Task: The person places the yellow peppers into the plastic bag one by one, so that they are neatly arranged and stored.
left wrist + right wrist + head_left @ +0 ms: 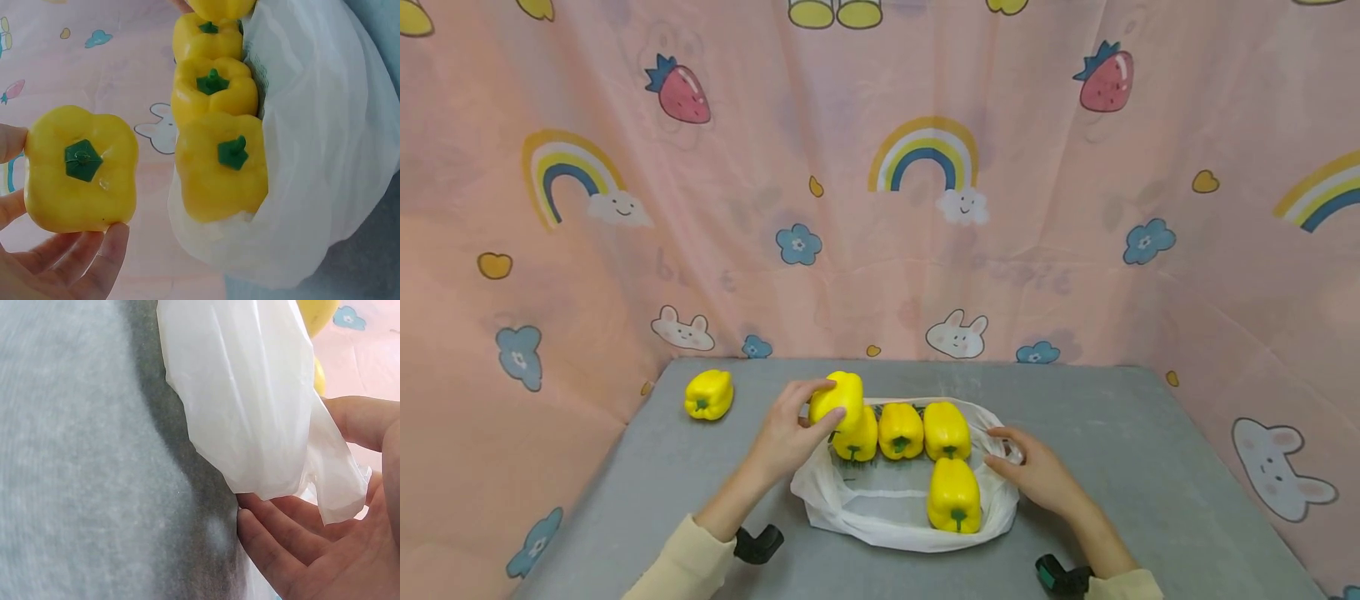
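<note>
My left hand grips a yellow bell pepper above the back left rim of a white plastic bag. In the left wrist view, the held pepper's green stem faces the camera. The bag lies spread open on the table. Inside it, three bell peppers form a row along the back, and another pepper sits at the front right. At the bag's right side, my right hand holds its edge; a loose flap hangs between thumb and fingers in the right wrist view.
A single yellow bell pepper lies on the grey table at the back left, outside the bag. Behind the table hangs a pink patterned curtain. Dark wrist devices show below both forearms.
</note>
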### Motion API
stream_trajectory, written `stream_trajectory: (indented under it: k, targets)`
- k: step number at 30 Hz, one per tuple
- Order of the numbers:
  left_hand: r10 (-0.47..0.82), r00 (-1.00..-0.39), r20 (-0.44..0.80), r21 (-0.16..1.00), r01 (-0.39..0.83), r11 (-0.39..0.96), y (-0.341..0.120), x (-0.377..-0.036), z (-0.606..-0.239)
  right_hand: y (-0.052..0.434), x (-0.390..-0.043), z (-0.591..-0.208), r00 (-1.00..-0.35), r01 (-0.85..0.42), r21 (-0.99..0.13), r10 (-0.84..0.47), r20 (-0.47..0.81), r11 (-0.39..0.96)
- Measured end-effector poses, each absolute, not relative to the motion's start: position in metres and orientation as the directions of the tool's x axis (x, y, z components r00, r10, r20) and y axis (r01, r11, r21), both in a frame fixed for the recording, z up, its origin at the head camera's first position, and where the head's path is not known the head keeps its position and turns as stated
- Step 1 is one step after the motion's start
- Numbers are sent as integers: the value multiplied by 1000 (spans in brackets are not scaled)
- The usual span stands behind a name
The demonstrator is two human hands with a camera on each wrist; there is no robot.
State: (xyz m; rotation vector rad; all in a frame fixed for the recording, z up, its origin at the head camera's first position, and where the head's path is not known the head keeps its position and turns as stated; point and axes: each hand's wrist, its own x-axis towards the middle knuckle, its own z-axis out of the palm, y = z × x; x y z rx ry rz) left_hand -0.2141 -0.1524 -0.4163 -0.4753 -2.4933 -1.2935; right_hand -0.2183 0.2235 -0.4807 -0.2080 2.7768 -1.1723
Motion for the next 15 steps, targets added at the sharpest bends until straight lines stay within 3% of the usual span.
stream_trajectory:
  k: [15]
  targets:
    - [239,-897,371,767,441,466,-130,-199,-423,226,-220,-483,-982,-113,-721,-190,-26,684]
